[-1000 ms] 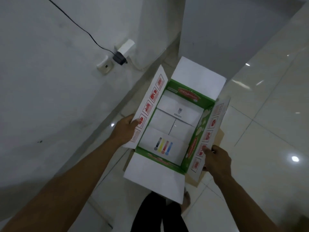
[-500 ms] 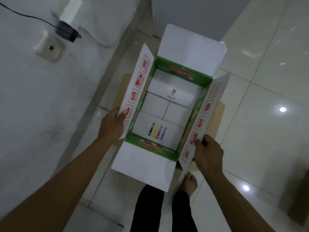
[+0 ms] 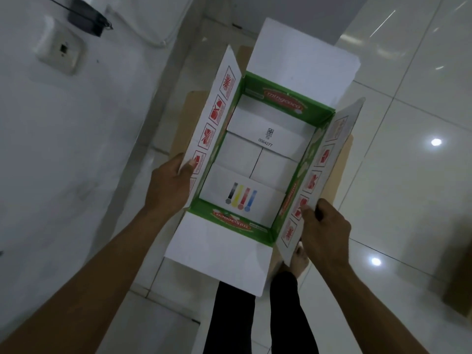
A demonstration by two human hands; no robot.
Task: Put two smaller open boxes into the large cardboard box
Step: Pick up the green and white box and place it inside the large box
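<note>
I hold a small open box point(image 3: 286, 103) with green walls and a white inside bottom, its four white flaps spread out. My left hand point(image 3: 168, 185) grips its left flap with the red pictograms. My right hand point(image 3: 324, 231) grips the right flap. Under it lies the large brown cardboard box point(image 3: 338, 169), of which only strips show on the left and right of the green box. Whether the green box touches the brown one, I cannot tell.
A white wall with a socket point(image 3: 61, 52) and a black plug point(image 3: 88, 20) stands on the left. Glossy white floor tiles point(image 3: 408, 200) spread to the right. My legs and a bare foot point(image 3: 300, 259) are below the box. A brown object point(image 3: 457, 277) sits at the right edge.
The view has tipped downward and the green box now sits over the brown box, with more brown showing on both sides. Both hands keep the same hold on the side flaps.
</note>
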